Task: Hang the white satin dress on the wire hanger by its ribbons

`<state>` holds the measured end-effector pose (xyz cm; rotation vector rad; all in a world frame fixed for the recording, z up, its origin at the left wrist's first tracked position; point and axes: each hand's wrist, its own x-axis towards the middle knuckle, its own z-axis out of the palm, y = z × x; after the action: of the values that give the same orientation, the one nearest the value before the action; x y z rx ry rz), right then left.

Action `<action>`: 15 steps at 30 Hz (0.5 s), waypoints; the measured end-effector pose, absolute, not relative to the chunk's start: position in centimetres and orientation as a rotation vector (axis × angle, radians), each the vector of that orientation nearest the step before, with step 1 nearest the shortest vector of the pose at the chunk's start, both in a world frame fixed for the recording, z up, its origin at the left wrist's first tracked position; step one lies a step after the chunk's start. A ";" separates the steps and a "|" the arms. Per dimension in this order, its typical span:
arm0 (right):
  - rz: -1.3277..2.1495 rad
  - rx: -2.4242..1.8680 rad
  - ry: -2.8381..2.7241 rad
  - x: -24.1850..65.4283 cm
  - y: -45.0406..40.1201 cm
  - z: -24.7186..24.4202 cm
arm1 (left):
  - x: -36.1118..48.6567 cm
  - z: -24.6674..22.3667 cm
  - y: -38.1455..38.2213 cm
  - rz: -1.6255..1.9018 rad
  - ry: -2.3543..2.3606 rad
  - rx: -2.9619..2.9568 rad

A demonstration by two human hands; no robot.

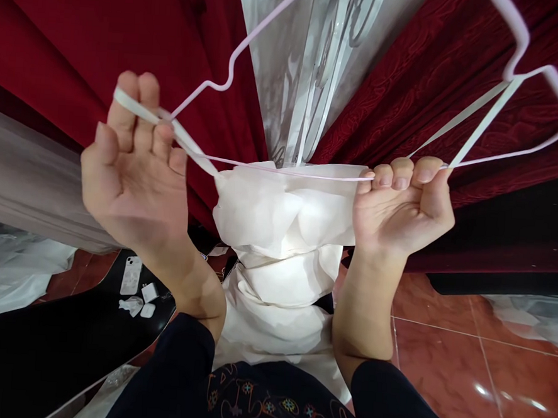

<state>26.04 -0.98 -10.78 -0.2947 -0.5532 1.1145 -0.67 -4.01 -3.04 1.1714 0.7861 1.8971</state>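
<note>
A thin pale-pink clothes hanger [326, 176] spans between my hands, its shoulder ends rising on both sides. My left hand [139, 169] has two fingers raised inside a white strap [188, 141]; its other fingers curl by the hanger's left end. With its fingers curled over the hanger's lower bar, my right hand [397, 210] also touches the strap on that side. This right strap [485, 124] is hooked over the hanger's notch and stretched taut. A white dress [278, 215] hangs from the straps below the bar, its skirt falling in folds toward my lap.
Dark red curtains [142, 43] fill both sides, with glossy white curved metalwork [328, 67] between them. On a black surface [63, 334] at left lie a white phone [131, 275], a charger plug [150, 292] and a small white case [147, 311]. Reddish tiles [440, 351] cover the floor.
</note>
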 end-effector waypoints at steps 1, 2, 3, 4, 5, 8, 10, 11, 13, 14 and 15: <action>1.113 -0.300 -0.545 26.0 -1.0 -10.7 | -0.9 -3.6 -4.0 1.988 0.879 1.173; 1.113 -0.302 -0.538 26.0 -1.1 -10.6 | -1.0 -4.4 -3.9 2.076 0.979 1.171; 1.114 -0.301 -0.531 25.9 -1.1 -10.6 | -1.0 -5.3 -3.8 2.150 1.059 1.163; 1.122 -0.300 -0.525 25.8 -1.0 -10.6 | -0.9 -6.1 -3.7 2.189 1.108 1.149; 1.131 -0.297 -0.524 25.8 -1.0 -10.5 | -0.7 -6.9 -3.5 2.165 1.125 1.137; 1.133 -0.277 -0.526 25.6 -0.9 -10.5 | 0.5 -8.2 -2.8 1.897 1.012 1.129; 1.140 -0.273 -0.518 25.5 -0.9 -10.6 | 1.7 -8.1 -2.6 1.768 0.870 1.091; 1.148 -0.276 -0.507 25.5 -1.0 -10.5 | 2.3 -7.9 -2.6 1.763 0.798 1.041; 1.171 -0.288 -0.479 25.3 -1.2 -10.5 | 3.5 -7.4 -2.7 1.845 0.624 0.898; 1.174 -0.292 -0.464 25.3 -1.2 -10.4 | 3.9 -7.2 -2.7 1.895 0.532 0.823; 1.178 -0.298 -0.451 25.2 -1.3 -10.3 | 4.2 -7.0 -2.8 1.935 0.458 0.764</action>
<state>25.22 -1.29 -10.35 -0.2983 -0.4510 1.1775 4.25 -2.77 -7.02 0.7640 0.4579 1.9351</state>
